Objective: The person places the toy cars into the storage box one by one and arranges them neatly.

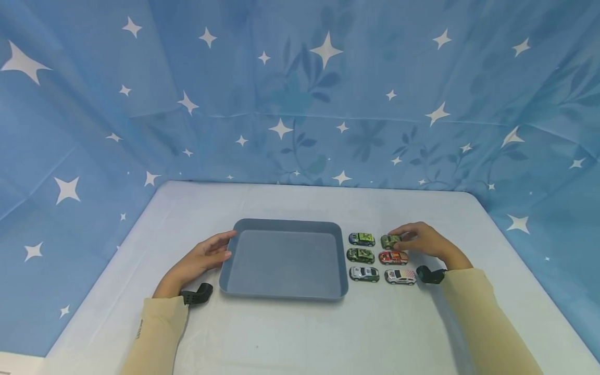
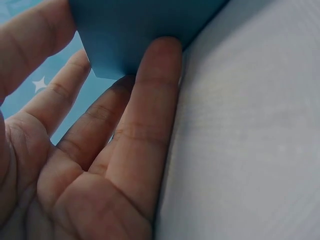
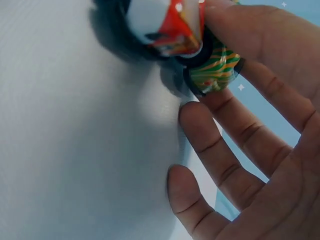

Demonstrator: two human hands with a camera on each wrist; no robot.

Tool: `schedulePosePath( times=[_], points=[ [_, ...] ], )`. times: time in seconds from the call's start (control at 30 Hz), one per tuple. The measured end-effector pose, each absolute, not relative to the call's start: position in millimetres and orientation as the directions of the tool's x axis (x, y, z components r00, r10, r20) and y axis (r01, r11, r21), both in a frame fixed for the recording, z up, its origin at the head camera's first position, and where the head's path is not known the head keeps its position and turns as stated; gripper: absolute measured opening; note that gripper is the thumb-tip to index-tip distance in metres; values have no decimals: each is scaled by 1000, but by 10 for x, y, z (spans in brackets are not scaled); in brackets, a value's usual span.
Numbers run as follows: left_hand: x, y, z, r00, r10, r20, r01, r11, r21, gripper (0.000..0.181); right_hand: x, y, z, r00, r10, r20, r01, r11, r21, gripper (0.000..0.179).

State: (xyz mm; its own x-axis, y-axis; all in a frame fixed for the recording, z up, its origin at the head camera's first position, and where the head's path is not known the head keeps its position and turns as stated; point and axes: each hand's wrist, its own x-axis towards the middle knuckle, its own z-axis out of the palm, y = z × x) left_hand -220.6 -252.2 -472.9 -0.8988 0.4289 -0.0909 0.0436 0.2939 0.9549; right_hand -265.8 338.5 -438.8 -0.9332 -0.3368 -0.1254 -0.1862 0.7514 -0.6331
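My left hand rests at the left side of a shallow grey-blue tray, its fingertips at the rim. In the left wrist view, extended fingers touch the tray's outer wall. My right hand pinches a green toy car between thumb and fingers, at the far right of a group of toy cars. Just nearer me lies a red-orange toy car. From the right wrist, the green car shows orange stripes, with the red one partly in front of it; the last two fingers are off both cars.
Beside the tray's right wall stand a blue-and-yellow-green car, a camouflage green car and a silver car. A white car is nearest me on the right. Starry blue cloth hangs behind the white table.
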Motion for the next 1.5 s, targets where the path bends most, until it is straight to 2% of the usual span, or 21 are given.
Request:
schedulePosePath(
  times=[0.47, 1.0, 1.5],
  points=[
    [-2243, -2516, -4742, -899, 430, -84, 54, 298, 953, 68, -2585, 3368, -4220, -939, -337, -67, -234, 771, -592, 40],
    [-2229, -2513, -4748, -905, 413, -103, 19, 282, 959, 70, -2485, 3172, -4077, -911, -411, 42, -360, 739, -569, 34],
    [-2224, -2517, -4753, -903, 420, -93, 28, 274, 961, 69, -2427, 3014, -4120, -903, -423, 69, -371, 689, -622, 31]
  ],
)
